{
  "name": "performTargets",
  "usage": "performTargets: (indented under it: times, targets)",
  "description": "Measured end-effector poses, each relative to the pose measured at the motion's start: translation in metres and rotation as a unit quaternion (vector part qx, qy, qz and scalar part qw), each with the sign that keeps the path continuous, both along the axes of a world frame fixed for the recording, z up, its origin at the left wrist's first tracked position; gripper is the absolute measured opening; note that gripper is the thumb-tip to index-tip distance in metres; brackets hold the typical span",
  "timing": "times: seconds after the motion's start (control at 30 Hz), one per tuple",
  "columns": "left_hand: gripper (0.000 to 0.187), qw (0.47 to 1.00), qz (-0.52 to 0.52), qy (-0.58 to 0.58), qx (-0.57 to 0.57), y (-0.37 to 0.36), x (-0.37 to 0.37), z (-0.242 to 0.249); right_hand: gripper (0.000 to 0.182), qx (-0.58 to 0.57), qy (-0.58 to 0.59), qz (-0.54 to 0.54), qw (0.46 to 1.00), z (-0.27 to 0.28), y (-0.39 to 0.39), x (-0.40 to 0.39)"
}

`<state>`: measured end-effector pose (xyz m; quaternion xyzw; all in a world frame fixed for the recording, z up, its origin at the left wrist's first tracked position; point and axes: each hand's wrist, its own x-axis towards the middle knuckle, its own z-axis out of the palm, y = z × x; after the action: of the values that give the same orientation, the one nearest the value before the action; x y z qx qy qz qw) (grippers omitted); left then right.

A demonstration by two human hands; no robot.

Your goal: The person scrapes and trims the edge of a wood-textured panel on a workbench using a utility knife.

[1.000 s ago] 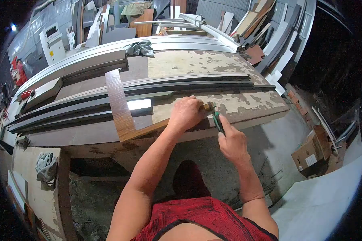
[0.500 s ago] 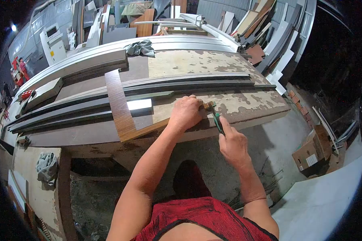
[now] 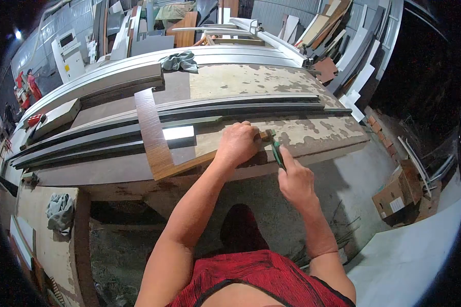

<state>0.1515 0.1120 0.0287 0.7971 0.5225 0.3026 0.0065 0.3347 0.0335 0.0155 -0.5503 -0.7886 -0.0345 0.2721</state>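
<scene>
My left hand is closed over a narrow wood-grain strip, holding it down near its right end at the bench's front edge. The strip meets a broader, shiny wood-grain piece at a corner on the left, and together they form an L. In my right hand is a green-handled tool, gripped with the fingers wrapped around it. Its dark head touches or lies very close to the strip's right end, just past my left hand. The tool's exact kind is too small to make out.
Long dark metal profiles lie across the workbench. Grey cloths rest at the back and on the lower left bench. A cardboard box stands on the floor at right. A person in red is far left.
My left hand stays in place on the strip. The right hand and tool have shifted only very slightly at the strip's end. The distant person has changed posture.
</scene>
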Motion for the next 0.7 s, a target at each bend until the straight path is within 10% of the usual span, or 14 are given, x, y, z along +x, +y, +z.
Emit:
performTargets:
  times: [0.7]
  targets:
    - [0.020,1.000,0.004,-0.009,0.015,-0.001,0.002,0.001,0.052,-0.026,-0.008,-0.002,1.000,0.013,0.000,-0.004]
